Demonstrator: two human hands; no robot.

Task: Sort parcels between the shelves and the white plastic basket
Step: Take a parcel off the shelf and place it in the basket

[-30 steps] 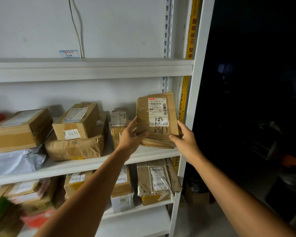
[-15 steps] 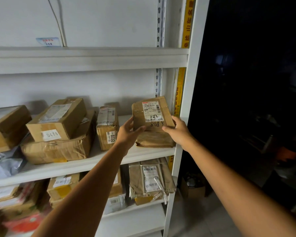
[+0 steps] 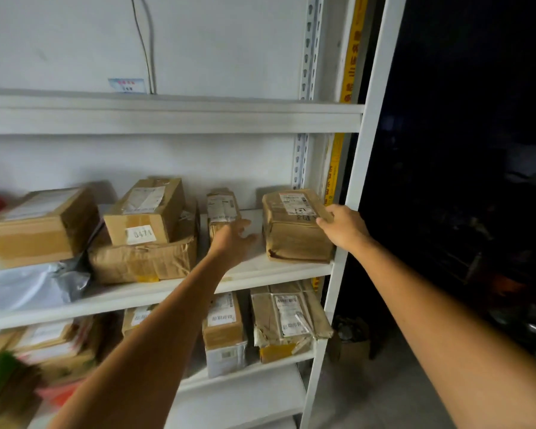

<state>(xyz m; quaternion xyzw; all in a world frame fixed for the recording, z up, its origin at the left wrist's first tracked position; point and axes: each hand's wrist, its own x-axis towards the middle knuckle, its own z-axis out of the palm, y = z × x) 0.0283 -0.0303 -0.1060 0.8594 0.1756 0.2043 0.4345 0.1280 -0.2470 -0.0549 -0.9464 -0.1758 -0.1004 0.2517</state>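
Right hand (image 3: 342, 228) open, fingertips resting on the near right top corner of the brown parcel (image 3: 296, 232); left hand (image 3: 234, 239) open and apart, just beside its left face. Lying flat at the right end of the middle shelf (image 3: 174, 291), label up, long axis running front to back. Probably light, stiff under crinkly paper wrap; best gripped by both side faces.

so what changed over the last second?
The brown parcel went from upright between both hands to lying flat at the right end of the middle shelf. The left hand let go and hangs open beside it; the right hand rests on its top corner. The other boxes stayed put.
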